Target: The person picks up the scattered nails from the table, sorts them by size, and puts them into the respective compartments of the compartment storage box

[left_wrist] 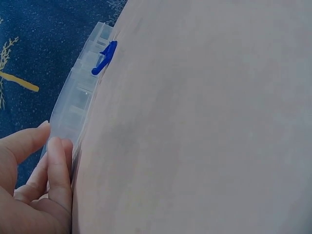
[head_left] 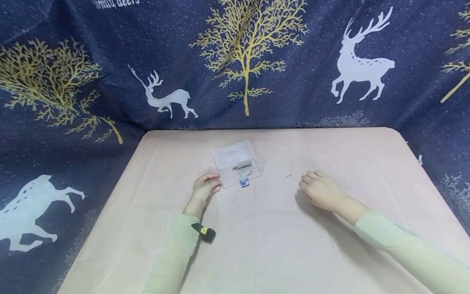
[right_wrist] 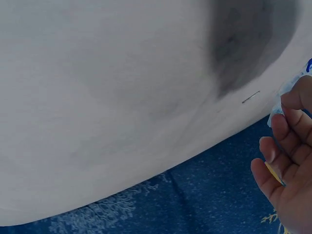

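A clear plastic storage box [head_left: 231,178] lies on the table with its lid [head_left: 233,155] raised at the back. Inside are several thin metal pins [head_left: 242,165], like nails or screws, and a blue latch [head_left: 244,183] hangs at the front. My left hand [head_left: 206,188] holds the box's left end, thumb [left_wrist: 36,136] at the upper edge and fingers against the side. To the right of the box, one small thin metal pin [head_left: 288,176] lies alone. Beyond it my right hand [head_left: 320,190] hovers over the table, fingers loosely curled, nothing visible between them.
The table [head_left: 264,245] has a pale pink cover. A dark blue cloth [head_left: 293,102] printed with deer and trees hangs behind it and at both sides. A black strap with a yellow mark [head_left: 204,231] is on the left sleeve.
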Motion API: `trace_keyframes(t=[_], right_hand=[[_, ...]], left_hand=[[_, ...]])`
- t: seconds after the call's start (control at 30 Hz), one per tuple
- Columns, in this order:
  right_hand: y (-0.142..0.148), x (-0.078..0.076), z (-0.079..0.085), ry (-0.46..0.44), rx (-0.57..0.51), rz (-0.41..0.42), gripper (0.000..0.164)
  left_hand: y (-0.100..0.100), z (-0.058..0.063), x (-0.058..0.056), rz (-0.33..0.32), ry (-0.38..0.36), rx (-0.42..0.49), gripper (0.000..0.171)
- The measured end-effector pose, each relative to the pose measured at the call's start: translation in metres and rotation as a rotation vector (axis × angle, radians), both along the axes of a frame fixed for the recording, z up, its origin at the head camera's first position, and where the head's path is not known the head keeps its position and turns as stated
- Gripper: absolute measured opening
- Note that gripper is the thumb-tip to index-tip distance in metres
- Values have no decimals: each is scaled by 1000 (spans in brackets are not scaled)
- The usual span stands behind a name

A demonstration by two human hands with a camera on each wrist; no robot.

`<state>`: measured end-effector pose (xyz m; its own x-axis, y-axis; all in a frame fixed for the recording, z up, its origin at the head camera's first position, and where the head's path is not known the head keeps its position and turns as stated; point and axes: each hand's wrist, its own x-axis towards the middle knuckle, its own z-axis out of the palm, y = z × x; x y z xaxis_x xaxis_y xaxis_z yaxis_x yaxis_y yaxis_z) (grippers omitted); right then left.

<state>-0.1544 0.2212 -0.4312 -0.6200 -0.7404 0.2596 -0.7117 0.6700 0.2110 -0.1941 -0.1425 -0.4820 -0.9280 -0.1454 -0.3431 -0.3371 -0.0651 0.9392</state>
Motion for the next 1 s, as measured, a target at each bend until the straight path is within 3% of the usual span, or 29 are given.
trace_keyframes(t=[0.3,0.57,1.0], right_hand=[[-17,-14,7,41,11,7,13],[-36,-26,6,63,-86,-1,15],[-70,-46,6,25,-172,32,8]], left_hand=[[-1,2,2,1,14,12,29],[-1,1,3,0,18,35,28],[-1,1,2,3,17,13,28]])
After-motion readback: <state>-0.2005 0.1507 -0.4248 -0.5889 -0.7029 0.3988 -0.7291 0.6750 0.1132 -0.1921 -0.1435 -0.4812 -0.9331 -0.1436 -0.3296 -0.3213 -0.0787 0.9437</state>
